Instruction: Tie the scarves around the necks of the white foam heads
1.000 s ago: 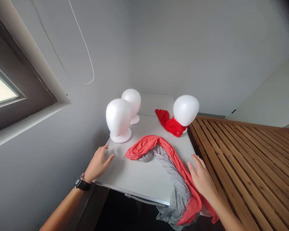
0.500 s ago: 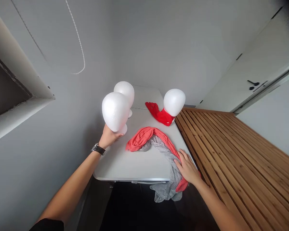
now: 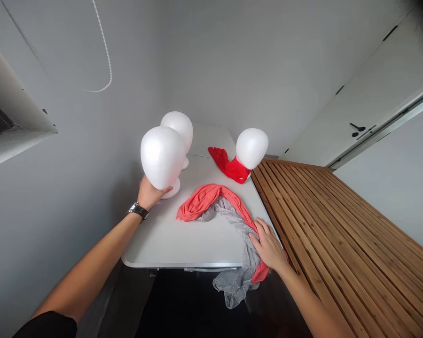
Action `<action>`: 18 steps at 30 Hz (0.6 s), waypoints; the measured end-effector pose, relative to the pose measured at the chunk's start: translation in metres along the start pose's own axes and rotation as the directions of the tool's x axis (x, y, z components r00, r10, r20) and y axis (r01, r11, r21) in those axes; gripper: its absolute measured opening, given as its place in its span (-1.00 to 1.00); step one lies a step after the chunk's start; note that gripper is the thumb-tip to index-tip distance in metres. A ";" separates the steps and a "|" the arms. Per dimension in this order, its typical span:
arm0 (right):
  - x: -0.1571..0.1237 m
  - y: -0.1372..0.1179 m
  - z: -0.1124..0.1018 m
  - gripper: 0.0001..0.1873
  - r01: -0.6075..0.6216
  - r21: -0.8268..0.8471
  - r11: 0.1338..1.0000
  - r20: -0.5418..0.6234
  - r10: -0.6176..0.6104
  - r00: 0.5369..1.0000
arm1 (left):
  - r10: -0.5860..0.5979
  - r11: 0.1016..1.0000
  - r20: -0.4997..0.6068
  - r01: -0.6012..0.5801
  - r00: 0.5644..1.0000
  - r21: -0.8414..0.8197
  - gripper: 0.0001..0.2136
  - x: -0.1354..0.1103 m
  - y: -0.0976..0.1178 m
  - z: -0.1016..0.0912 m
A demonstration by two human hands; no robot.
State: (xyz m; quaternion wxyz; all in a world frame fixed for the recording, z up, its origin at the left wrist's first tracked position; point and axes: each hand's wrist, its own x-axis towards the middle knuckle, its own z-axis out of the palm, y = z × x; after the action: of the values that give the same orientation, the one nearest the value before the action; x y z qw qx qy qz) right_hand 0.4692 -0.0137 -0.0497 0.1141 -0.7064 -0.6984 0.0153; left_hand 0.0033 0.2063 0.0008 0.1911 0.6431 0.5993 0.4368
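My left hand (image 3: 150,192), with a watch on the wrist, is closed round the neck of the nearer white foam mannequin head (image 3: 162,155). That head stands upright at the table's left side, and its neck is mostly hidden. A coral scarf (image 3: 205,196) and a grey scarf (image 3: 247,263) lie together in a curve, their near ends hanging over the front edge. My right hand (image 3: 268,244) lies flat on them at the right edge, fingers apart. Behind the nearer head stands a second foam head (image 3: 180,124), partly covered by it.
A third foam head (image 3: 252,148) stands at the right edge with a red cloth (image 3: 229,165) around its neck. All rest on the white table (image 3: 183,244) in a wall corner. Wooden slats (image 3: 324,216) run along the right, below a door (image 3: 370,94).
The whole view has shifted slightly, so things appear a little further left. Both hands keep their places on the foam head and the scarves.
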 end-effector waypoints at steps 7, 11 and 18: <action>0.000 -0.001 0.001 -0.39 0.006 -0.008 1.000 -0.012 -0.006 1.000 | -0.042 0.999 0.013 0.042 0.999 -0.007 -0.22 -0.017 0.008 -0.019; 0.001 -0.003 0.001 -0.40 0.003 -0.015 1.000 -0.023 -0.003 1.000 | 0.058 0.998 -0.050 -0.056 0.997 0.031 -0.20 -0.062 0.033 -0.045; 0.000 -0.002 0.003 -0.38 0.037 0.008 0.999 -0.037 -0.037 0.999 | 0.219 0.974 0.002 -0.219 0.976 -0.065 -0.17 -0.188 0.112 -0.013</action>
State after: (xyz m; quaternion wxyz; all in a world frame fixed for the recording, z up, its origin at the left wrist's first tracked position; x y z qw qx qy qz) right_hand 0.4668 -0.0134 -0.0527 0.1304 -0.6931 -0.7090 0.0031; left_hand 0.0797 0.0031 0.0317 0.1651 0.7007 0.5096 0.4712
